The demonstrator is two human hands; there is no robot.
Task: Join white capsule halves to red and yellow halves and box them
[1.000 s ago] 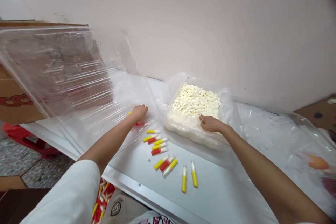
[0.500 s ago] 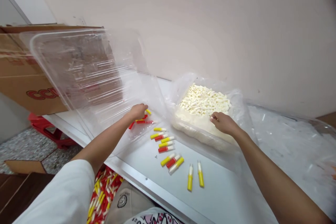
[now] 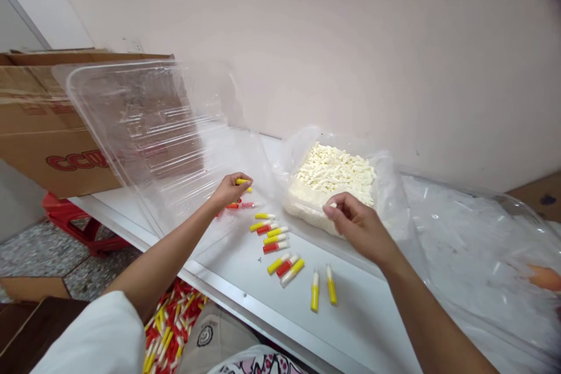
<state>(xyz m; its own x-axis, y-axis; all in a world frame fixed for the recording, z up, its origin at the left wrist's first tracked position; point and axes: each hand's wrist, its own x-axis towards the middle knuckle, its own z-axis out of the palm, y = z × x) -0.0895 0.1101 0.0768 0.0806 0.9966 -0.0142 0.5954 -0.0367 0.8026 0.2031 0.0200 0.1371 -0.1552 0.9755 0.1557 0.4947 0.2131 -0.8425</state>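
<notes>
Yellow tube (image 3: 242,182): short, plastic, pinched in left hand (image 3: 228,190).

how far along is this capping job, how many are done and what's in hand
About eleven finished yellow and red tubes with white caps lie in rows on the white table. In hand: the left hand holds a yellow tube in its grip; the right hand pinches a small white cap. Left: a few uncapped tubes beside the left hand, and a plastic-lined tray full of white caps.

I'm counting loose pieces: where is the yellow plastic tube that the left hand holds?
In the head view, the yellow plastic tube is pinched in the left hand, left of centre, above the red tubes and beside the clear plastic tray.
</notes>
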